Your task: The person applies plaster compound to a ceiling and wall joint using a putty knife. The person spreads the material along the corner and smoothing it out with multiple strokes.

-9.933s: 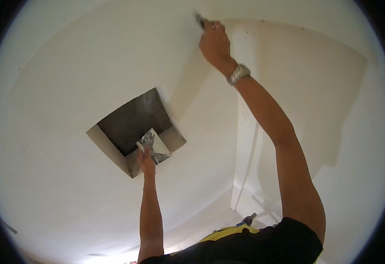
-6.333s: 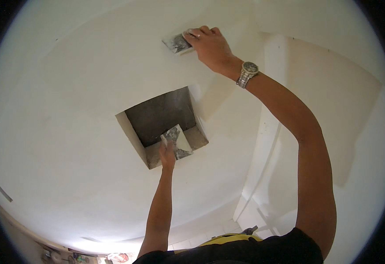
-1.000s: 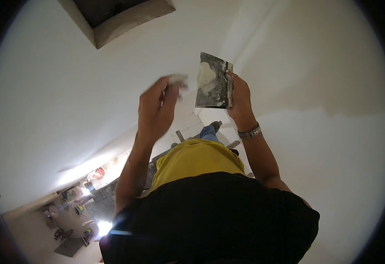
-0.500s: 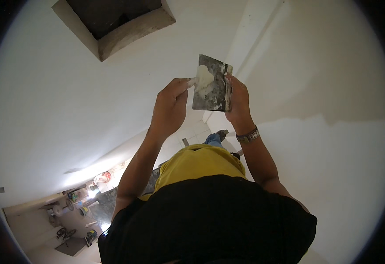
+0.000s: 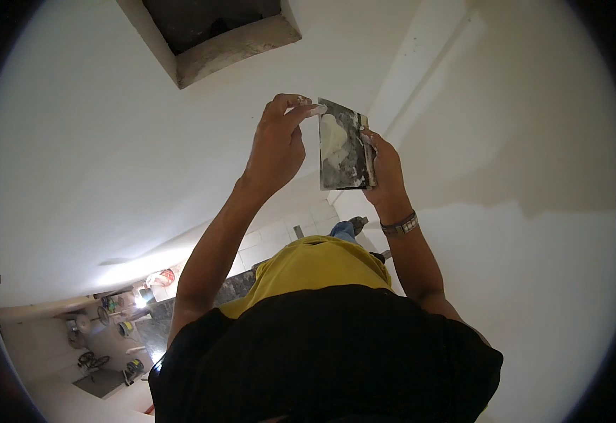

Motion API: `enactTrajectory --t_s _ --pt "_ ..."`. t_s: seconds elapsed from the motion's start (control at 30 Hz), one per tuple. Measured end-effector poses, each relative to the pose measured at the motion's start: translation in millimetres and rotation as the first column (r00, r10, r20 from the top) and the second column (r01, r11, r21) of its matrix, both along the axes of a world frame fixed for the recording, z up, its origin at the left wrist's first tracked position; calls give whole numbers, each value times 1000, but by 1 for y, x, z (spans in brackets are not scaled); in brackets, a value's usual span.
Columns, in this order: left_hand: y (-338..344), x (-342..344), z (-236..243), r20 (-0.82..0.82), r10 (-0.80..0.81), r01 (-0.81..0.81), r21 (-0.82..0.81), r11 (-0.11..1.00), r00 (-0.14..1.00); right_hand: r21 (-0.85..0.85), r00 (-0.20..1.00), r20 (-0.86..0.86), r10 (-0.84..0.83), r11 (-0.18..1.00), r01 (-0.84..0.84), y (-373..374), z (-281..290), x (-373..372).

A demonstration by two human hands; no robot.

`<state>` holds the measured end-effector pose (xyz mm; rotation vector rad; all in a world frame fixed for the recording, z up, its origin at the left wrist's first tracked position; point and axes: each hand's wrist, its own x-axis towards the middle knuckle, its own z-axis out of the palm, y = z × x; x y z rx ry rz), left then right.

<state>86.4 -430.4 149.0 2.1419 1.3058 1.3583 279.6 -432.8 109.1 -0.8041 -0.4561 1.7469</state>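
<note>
Head view: right hand (image 5: 387, 168) grips blade (image 5: 349, 161) by right edge, face toward camera, pale putty (image 5: 333, 135) on it. Left hand (image 5: 278, 144): finger and thumb slightly parted, thumb tip at blade's upper left corner, contact unclear. Watch (image 5: 401, 225) on right wrist. Beyond, upper left: recess (image 5: 237, 51) in white wall (image 5: 103, 155).

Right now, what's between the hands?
In the head view, the blade, smeared with pale paste, lies between left hand and right hand, which holds it.
</note>
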Motion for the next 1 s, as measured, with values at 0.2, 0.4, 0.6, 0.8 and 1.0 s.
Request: enactTrajectory --t_s 0.2,0.4,0.6,0.8,1.0 --pt "-4 -8 10 -211 14 3 79 997 977 -5 999 35 -39 999 39 0 4 -2" --pt "-43 -54 7 -39 -172 172 -11 985 984 27 988 9 -153 988 153 -4 -8 -18" --pt "-73 -105 49 357 -374 406 -17 914 856 268 966 253 -58 963 -13 11 -6 13" --pt "-48 -89 137 37 -406 371 342 864 913 273 587 807 -62 921 -278 58 -25 42" --pt "37 -34 278 -294 0 231 753 616 956 280 400 910 -106 869 -407 91 -36 44"
